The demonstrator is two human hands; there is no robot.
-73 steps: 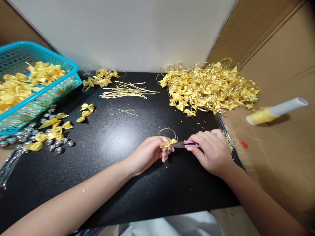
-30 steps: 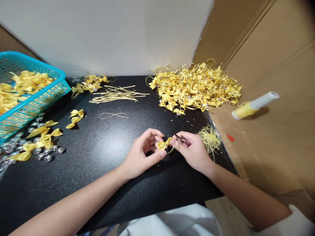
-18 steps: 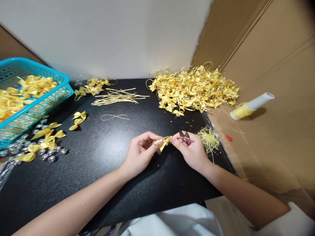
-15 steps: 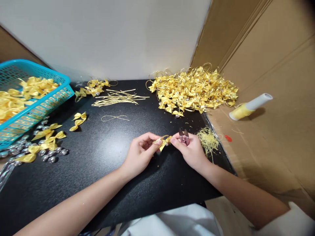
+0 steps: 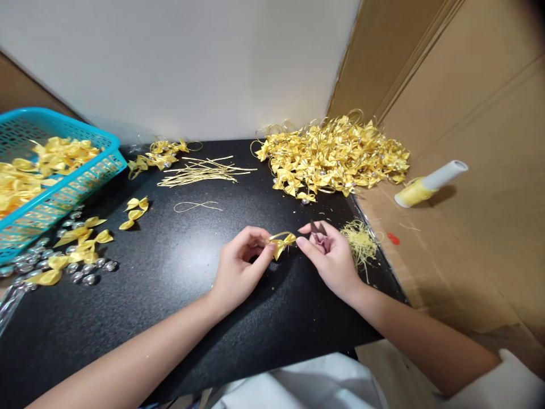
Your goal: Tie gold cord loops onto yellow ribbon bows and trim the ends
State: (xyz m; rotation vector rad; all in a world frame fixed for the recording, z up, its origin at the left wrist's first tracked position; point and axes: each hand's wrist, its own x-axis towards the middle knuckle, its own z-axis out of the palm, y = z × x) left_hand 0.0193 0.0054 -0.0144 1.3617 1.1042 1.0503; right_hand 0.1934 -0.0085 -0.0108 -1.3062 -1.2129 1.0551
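Observation:
Pinched between the thumb and fingers of my left hand [image 5: 244,264] is a yellow ribbon bow [image 5: 282,245] with a thin gold cord looped over it. Just right of the bow, my right hand [image 5: 332,258] is closed around small snips [image 5: 319,236], whose dark blades point up and away from me. The tips of its thumb and forefinger are beside the bow's right end; I cannot tell whether they touch it. Both hands are above the black table [image 5: 179,307]. A single twisted gold cord [image 5: 198,207] lies beyond my left hand.
A blue basket [image 5: 63,187] of yellow bows stands left, with silver bells [image 5: 89,278] and loose bows [image 5: 85,250] beside it. Cut cords [image 5: 204,171] lie further back. A large heap of finished bows [image 5: 336,159], yellow thread scraps [image 5: 360,244] and a thread-wound tube [image 5: 443,175] are right.
My right hand's fingertips have drawn slightly away from the bow, and the snips have tilted. The bow remains in my left hand, which has shifted slightly left.

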